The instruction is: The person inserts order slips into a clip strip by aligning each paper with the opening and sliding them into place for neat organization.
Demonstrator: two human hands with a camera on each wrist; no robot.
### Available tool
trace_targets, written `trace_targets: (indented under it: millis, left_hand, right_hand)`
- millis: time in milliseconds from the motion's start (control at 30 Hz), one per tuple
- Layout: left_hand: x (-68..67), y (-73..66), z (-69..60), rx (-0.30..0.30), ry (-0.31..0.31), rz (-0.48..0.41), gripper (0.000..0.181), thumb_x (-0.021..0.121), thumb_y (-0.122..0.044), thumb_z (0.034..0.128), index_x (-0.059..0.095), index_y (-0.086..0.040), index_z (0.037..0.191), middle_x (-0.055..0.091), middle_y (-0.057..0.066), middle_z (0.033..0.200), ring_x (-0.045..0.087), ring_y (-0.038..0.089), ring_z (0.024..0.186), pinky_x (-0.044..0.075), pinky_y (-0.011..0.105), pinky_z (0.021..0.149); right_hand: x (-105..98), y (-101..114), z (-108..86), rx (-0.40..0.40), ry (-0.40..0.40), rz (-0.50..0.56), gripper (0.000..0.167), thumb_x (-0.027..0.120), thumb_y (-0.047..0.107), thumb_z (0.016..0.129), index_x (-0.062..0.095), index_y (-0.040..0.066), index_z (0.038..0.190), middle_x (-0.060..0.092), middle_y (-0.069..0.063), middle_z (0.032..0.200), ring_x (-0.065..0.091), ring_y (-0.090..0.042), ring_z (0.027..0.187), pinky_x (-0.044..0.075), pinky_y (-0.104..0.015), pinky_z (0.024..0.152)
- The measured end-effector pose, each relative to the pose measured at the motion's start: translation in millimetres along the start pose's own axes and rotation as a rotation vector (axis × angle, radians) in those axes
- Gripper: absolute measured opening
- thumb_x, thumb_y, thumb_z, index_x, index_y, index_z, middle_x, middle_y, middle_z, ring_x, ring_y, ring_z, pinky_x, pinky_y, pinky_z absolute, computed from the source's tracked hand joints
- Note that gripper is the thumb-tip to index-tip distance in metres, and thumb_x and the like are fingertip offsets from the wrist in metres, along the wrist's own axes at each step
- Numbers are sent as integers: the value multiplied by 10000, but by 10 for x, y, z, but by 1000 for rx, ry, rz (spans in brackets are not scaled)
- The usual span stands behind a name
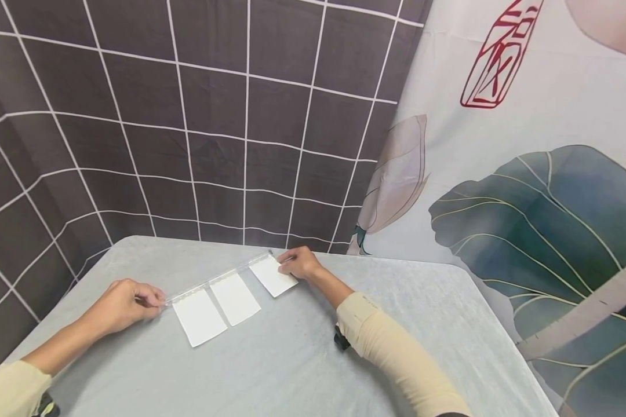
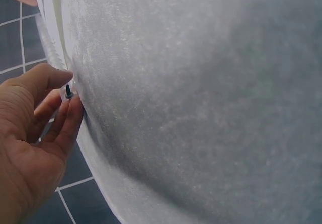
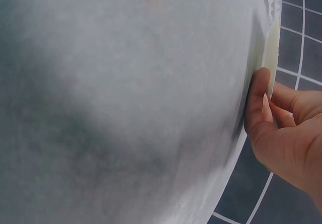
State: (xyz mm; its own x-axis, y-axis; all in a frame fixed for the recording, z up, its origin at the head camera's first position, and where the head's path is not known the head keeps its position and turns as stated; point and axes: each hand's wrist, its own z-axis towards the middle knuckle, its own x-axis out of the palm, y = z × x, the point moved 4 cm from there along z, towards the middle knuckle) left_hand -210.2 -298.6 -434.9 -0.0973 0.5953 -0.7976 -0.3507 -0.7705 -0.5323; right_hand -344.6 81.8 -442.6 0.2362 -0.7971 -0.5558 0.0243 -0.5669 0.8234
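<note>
A long clear plastic strip point(image 1: 214, 281) runs slantwise over the table, with three white cards along it: a left card point(image 1: 199, 317), a middle card point(image 1: 236, 298) and a right card point(image 1: 272, 277). My left hand point(image 1: 127, 304) pinches the strip's left end. In the left wrist view, a small dark peg point(image 2: 69, 91) shows between that thumb and the fingers. My right hand point(image 1: 299, 263) pinches the right card near its upper right edge. From the right wrist, this card point(image 3: 271, 53) appears edge-on between thumb and fingers, and the strip point(image 3: 274, 0) has a beaded edge.
A pale grey cloth covers the table point(image 1: 302, 359), whose far edge lies just beyond the right hand. Behind it hangs a dark cloth point(image 1: 214, 98) with a white grid. On the right is a white curtain point(image 1: 448, 139) with printed leaves.
</note>
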Motion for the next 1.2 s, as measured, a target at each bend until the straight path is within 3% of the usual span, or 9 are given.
trace_targets:
  millis: [300,700,933,1200]
  left_hand:
    - [-18,-13,-3,-43,21,8,210,976,-55,776,826,-196,738,879,97,1019,701,-95,912,512,83,773]
    - [-6,-23,-18,-19,-3,-1,226,969,-35,759,826,-208,730,878,88,988,680,-134,906,501,59,768]
    - [-2,-12,-11,-44,17,-3,184,960,-9,766,837,-145,753,879,103,1018,701,-96,911,525,94,767]
    - [-6,-19,-7,-56,20,7,208,976,-29,770,833,-179,750,880,98,1022,705,-89,924,503,76,772]
  right_hand:
    - [66,43,-5,-6,4,-5,301,863,23,903,851,32,1204,834,-186,1089,688,-134,843,575,-201,748]
    - [150,90,-43,-12,29,1,302,873,24,897,845,22,1198,814,-163,1019,684,-135,812,604,-223,747]
    - [167,91,-41,-6,20,1,300,870,27,900,847,27,1199,809,-151,1006,695,-140,819,612,-230,758]
    - [174,109,-59,4,32,9,296,877,35,898,847,29,1193,807,-171,1055,705,-164,847,639,-268,802]
